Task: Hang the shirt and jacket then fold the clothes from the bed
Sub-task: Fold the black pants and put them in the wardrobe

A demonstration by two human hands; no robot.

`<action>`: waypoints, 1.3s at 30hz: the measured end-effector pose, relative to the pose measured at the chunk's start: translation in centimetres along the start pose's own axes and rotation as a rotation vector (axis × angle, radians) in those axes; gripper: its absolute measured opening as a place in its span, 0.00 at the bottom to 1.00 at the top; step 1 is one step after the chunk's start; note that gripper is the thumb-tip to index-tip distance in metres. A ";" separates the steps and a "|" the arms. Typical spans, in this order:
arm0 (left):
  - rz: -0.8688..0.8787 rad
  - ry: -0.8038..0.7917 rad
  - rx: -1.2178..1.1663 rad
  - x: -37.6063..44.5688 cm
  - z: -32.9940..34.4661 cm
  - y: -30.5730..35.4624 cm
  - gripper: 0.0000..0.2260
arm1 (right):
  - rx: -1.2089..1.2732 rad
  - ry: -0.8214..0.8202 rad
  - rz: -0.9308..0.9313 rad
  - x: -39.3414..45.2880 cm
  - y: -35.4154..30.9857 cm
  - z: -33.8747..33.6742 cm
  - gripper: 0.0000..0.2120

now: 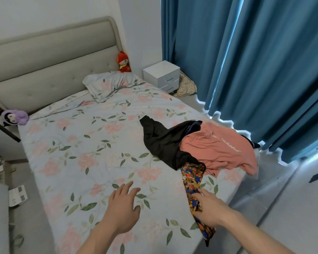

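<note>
A pile of clothes lies on the right side of the floral bed [92,143]. It holds a black garment [162,143], a salmon-pink t-shirt [217,151] with white lettering, and a multicoloured patterned garment [193,178] stretching toward the near edge. My right hand [209,209] grips the patterned garment near its lower part, fingers curled into the cloth. My left hand [123,206] hovers just above the sheet with fingers spread, holding nothing. A dark blue piece [255,143] peeks out behind the pink shirt.
A pillow [110,85] and a red plush toy [123,62] sit at the headboard. A purple plush [15,117] lies at the bed's left corner. A white nightstand [162,76] and blue curtains [255,70] stand to the right. Papers [17,196] lie on the floor at left.
</note>
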State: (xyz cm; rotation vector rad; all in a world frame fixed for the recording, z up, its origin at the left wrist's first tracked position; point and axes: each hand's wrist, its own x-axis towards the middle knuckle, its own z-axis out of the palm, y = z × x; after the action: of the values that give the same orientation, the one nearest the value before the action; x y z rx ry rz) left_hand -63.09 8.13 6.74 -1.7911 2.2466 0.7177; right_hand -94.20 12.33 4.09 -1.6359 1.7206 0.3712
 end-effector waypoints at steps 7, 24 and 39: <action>0.021 -0.109 0.003 0.7 3.6 -0.3 0.27 | -0.025 0.010 0.073 -1.5 1.3 0.8 0.34; -0.027 -0.306 0.120 25.7 6.3 17.9 0.28 | 0.055 -0.104 0.114 13.9 23.5 -8.4 0.34; -0.036 -0.443 0.388 50.0 15.6 26.6 0.27 | 0.197 -0.112 0.150 27.2 37.9 -8.9 0.31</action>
State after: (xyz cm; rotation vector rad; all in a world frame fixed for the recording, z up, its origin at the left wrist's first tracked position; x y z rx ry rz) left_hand -103.78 -23.60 -21.31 -1.3337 1.8948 0.5556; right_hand -131.16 -7.91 -17.88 -1.3261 1.7409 0.3454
